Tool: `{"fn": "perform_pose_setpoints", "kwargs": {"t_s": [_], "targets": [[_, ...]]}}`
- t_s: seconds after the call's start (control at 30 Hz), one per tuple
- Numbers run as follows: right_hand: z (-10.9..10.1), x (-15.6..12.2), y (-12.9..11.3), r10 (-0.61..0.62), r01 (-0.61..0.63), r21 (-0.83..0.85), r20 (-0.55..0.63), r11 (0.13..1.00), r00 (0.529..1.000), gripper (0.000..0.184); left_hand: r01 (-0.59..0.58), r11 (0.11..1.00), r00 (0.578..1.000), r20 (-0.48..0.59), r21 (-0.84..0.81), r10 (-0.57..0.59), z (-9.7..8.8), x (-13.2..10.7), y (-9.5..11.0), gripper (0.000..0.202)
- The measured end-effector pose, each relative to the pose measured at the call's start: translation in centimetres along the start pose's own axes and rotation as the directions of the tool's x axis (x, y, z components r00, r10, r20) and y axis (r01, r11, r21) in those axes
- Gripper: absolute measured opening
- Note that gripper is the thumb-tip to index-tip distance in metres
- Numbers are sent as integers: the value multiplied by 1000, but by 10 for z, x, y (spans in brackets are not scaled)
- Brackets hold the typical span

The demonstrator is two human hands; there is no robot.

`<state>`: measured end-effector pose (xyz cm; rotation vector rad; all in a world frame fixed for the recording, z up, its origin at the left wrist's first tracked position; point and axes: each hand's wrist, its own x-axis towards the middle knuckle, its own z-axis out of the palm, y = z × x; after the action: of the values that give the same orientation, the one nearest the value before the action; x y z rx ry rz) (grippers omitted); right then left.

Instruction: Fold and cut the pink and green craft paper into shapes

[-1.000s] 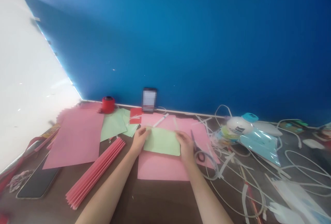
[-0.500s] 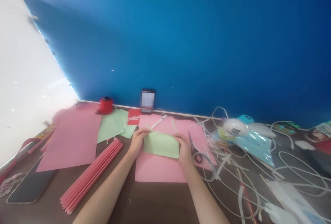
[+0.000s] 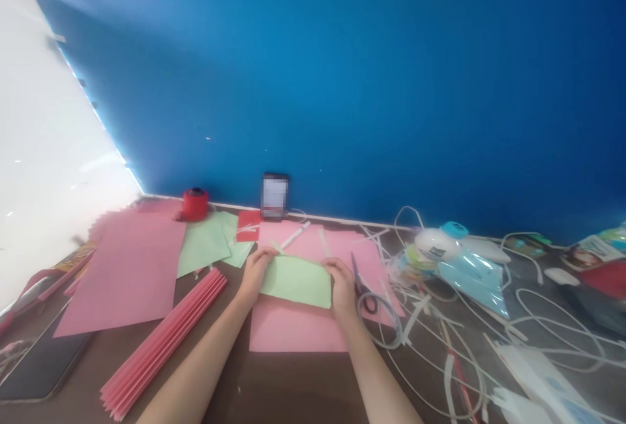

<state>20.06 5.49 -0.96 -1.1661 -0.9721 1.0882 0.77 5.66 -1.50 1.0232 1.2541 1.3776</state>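
A small light green paper (image 3: 296, 280) lies over a pink sheet (image 3: 298, 326) on the brown table. My left hand (image 3: 255, 272) pinches the green paper's left edge. My right hand (image 3: 341, 282) grips its right edge, fingers curled onto it. Scissors (image 3: 362, 284) lie just right of my right hand. A white pen (image 3: 293, 236) rests beyond the green paper.
A pleated pink paper fan (image 3: 163, 342) and a large pink sheet (image 3: 130, 271) lie to the left, with green papers (image 3: 208, 244), a red tape roll (image 3: 195, 203) and a propped phone (image 3: 274, 196) by the blue wall. Another phone (image 3: 42, 372) sits far left. White cables (image 3: 440, 346) and packets clutter the right.
The view has drifted right and tilted slightly, so everything sits a little further left. Both hands remain on the green paper's edges with barely any movement.
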Motion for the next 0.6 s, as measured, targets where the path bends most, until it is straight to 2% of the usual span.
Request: {"fn": "perform_pose_setpoints", "kwargs": {"t_s": [0.1,0.2,0.37,0.5,0.6], "targets": [[2,-2,-2,-47,48,-36,22,998,999,9,-39,999,999,1,31,39,1,-2,4,19],[1,-1,-3,-66,67,-62,23,996,998,11,-11,1000,1000,-2,27,11,3,-3,3,23],[-1,1,0,-71,71,-42,-3,997,997,15,21,999,997,72,-37,-18,3,-2,-2,33],[1,2,0,-108,104,-98,-39,990,993,25,-4,1000,998,61,-15,5,3,-1,-4,35],[2,1,0,-80,77,-113,-26,991,996,31,-43,999,996,76,-1,43,3,-1,-4,34]]}}
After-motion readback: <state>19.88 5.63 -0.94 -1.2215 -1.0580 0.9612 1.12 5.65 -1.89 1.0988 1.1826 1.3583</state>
